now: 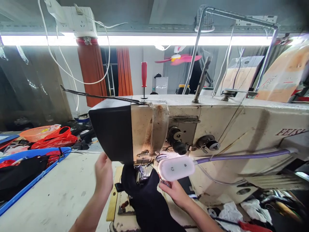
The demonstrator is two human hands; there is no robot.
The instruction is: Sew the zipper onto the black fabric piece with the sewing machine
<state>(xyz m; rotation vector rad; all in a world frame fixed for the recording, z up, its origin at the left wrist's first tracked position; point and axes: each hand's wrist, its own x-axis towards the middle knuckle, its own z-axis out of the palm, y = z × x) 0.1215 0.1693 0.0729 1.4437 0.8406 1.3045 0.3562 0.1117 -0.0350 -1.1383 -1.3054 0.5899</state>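
The person is feeding a dark fabric piece [149,199] under the needle of the sewing machine [217,129], left hand [103,174] resting open-fingered at its left edge, right hand [175,191] pinching its right side, its long axis running near-to-far, likely needing steady guiding onward.
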